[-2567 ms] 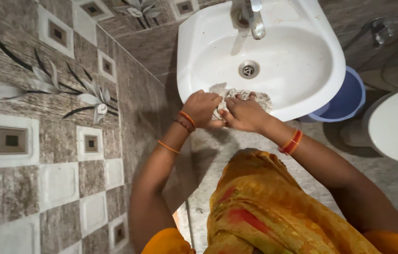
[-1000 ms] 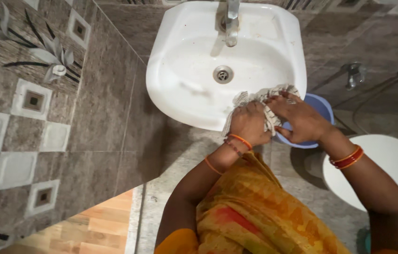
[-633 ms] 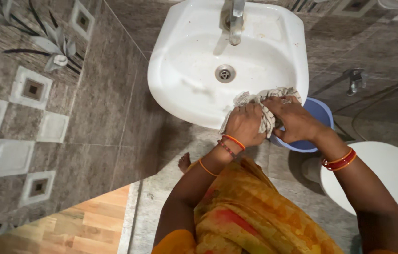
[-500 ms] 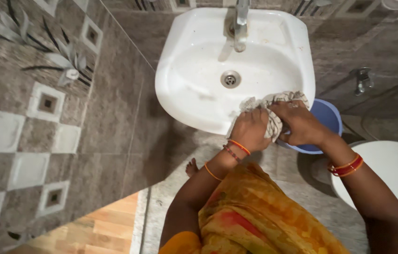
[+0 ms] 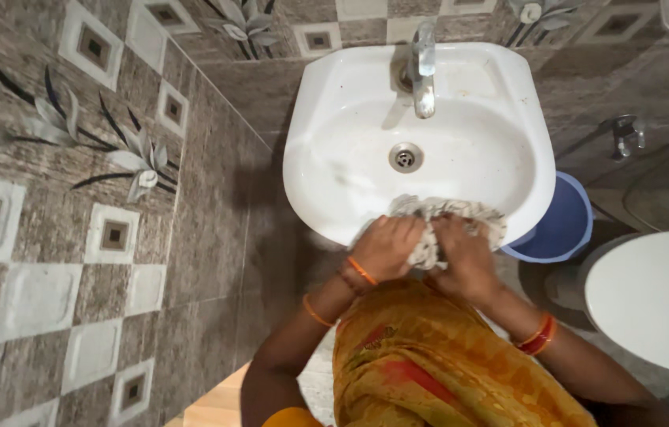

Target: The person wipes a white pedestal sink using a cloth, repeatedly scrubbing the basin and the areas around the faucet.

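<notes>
A white wash basin (image 5: pixel 350 126) hangs on the tiled wall, with a metal tap (image 5: pixel 424 71) at its back and a drain (image 5: pixel 405 157) in the bowl. A crumpled pale patterned cloth (image 5: pixel 445 212) lies over the basin's front rim. My left hand (image 5: pixel 386 247) grips the cloth's left part. My right hand (image 5: pixel 465 255) presses on the cloth's right part, right beside the left hand. Both wrists carry orange and red bangles.
A blue bucket (image 5: pixel 560 225) stands on the floor under the basin's right side. A white toilet lid (image 5: pixel 655 300) is at the right. Patterned grey wall tiles (image 5: pixel 97 198) fill the left. Wall taps (image 5: pixel 623 126) sit at the right.
Both hands and the cloth have slid left along the front rim, from the basin's right corner toward its middle. The view has tilted, so the basin sits more to the right.
</notes>
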